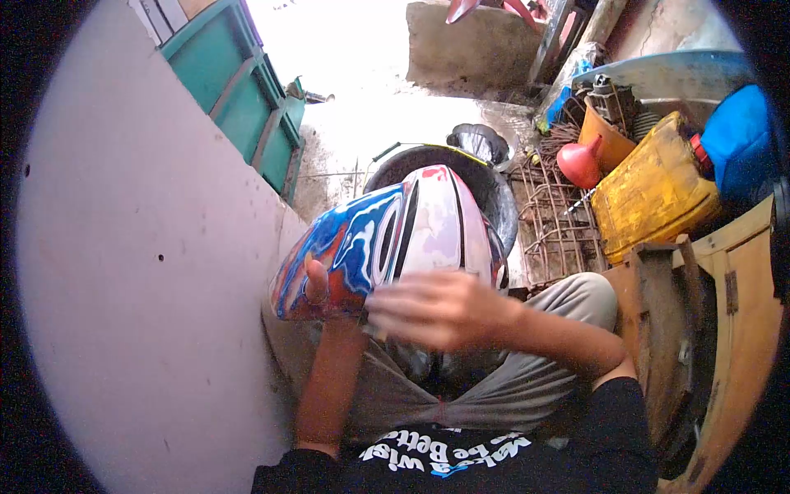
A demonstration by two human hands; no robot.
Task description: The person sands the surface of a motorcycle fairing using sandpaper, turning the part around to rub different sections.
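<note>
A glossy painted shell that looks like a helmet (440, 226) rests between my knees, with blue, orange and white swirls on the left and pale panels with dark stripes on the right. My left hand (317, 281) supports its lower left side; the thumb shows against the painted surface, and the other fingers are hidden. Over its near edge, my right hand (436, 309) is smeared by motion, palm side down. Whether the right fingers hold anything cannot be made out.
A dark basin (380, 171) stands just beyond the shell, with a black scalloped dish (480, 144) behind. To the right are rusty wire mesh (547, 206), a red funnel (580, 162), a yellow jerrycan (654, 193) and a wooden cabinet (736, 288). A pale wall (156, 263) closes the left side.
</note>
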